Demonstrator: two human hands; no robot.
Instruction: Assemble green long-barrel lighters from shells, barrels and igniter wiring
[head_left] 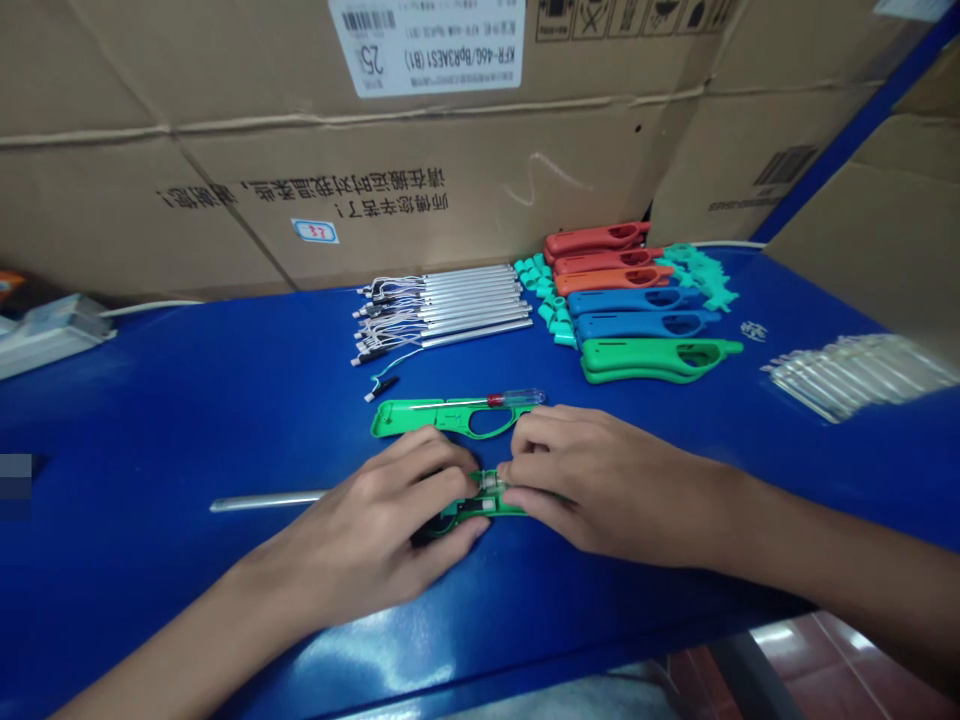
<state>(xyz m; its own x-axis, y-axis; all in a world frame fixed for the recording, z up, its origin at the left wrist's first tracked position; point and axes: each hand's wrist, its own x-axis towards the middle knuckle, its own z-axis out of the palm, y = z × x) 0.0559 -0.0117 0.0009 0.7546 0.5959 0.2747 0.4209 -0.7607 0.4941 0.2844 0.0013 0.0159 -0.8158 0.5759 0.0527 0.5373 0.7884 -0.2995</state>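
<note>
My left hand [409, 495] is closed on a green lighter casing half [514, 511], thumb along its near edge and fingers over the top. A long silvery metal tube [266, 501] sticks out to the left from under that hand. My right hand [592, 475] is closed at the right end of the same half, its fingertips pressing at small clear and white parts [491, 482] inside. Much of the casing is hidden beneath my fingers. Just beyond lies another green casing half [397, 418], with a screwdriver [517, 398] resting across it.
Metal tubes with wires [472, 300] lie in a row at the back. Right of them are small teal pieces [559, 320], red casings [600, 238], blue casings [637, 325] and green casings [645, 360]. Clear tanks [855, 375] lie far right. A cardboard wall [225, 200] closes off the back.
</note>
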